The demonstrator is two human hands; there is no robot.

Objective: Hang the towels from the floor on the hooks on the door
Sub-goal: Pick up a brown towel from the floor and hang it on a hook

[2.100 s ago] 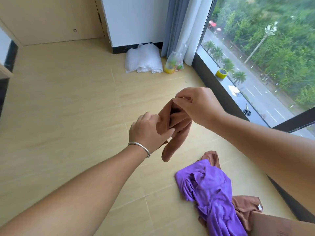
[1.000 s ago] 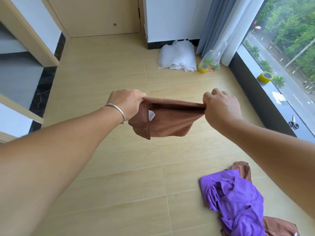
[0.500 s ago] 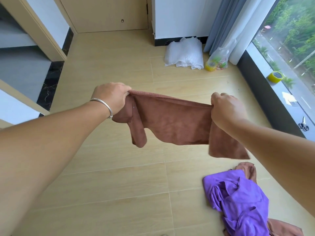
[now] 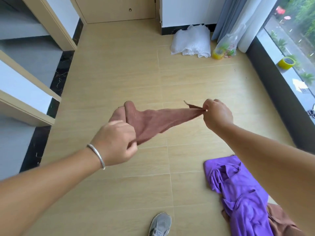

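Note:
I hold a brown towel (image 4: 153, 120) stretched in the air above the wooden floor. My left hand (image 4: 115, 142), with a silver bracelet on its wrist, grips the towel's near left end, where the cloth bunches over the fingers. My right hand (image 4: 217, 114) pinches the far right corner between thumb and fingers. On the floor at the lower right lies a purple towel (image 4: 238, 193) on top of another brown towel (image 4: 281, 220). A closed wooden door (image 4: 117, 7) stands at the far end; no hooks show on it.
White bubble wrap (image 4: 191, 42) and a clear plastic bag (image 4: 225, 46) lie by the curtain (image 4: 228, 14) at the far right. A yellow tape roll (image 4: 286, 63) sits on the window ledge. Steps (image 4: 22, 86) rise on the left. My grey shoe (image 4: 160, 224) is at the bottom.
The towel was bunched between both hands, then pulled out wide. Now my left hand has dropped nearer and lower, and my right hand holds only a corner, so the towel hangs twisted.

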